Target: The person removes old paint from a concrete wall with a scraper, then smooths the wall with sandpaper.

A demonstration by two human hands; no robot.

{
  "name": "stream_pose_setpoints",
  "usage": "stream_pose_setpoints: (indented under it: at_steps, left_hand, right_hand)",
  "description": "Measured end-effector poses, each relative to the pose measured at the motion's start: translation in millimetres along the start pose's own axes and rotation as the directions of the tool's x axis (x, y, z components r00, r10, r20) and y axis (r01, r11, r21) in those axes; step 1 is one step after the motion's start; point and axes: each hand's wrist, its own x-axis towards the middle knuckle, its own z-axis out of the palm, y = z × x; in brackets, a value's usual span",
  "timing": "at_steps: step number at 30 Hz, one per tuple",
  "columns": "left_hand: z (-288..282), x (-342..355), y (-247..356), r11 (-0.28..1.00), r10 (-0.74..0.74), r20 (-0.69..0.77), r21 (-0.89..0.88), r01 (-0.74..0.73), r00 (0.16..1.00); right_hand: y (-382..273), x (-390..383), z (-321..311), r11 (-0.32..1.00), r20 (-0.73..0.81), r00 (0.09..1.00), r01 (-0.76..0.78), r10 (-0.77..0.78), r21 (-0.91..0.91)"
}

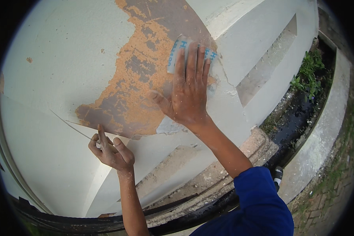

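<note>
On the white wall a peeled patch shows orange and grey-brown. My right hand lies over a whitish sandpaper sheet with blue print, its fingers stretched across it and pressing it to the patch's right part. Below and left, my left hand is closed on a thin scraper, seen nearly edge-on, near the lower border of the patch. The scraper's handle is mostly hidden by the fingers.
Recessed slots cut into the wall at right, with a rough concrete ledge below. Beyond runs a dark drain with plants, a concrete kerb and paving. A shoe shows beside my blue sleeve.
</note>
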Motion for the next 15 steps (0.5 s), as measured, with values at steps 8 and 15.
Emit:
stream_pose_setpoints:
  at_steps: [8, 15]
  left_hand:
    - [-2, -1, 0, 1.000, -0.019, 0.024, -0.014, 0.019, 1.000]
    - [-7, 0, -8, 0.999, 0.004, 0.034, -0.036, -0.003, 0.999]
  right_hand:
    - [21, 22, -7, 0.994, -0.056, 0.993, -0.105, 0.104, -0.020]
    - [-17, -48, 12, 0.993, 0.179, 0.977, 0.120, -0.120, 0.014]
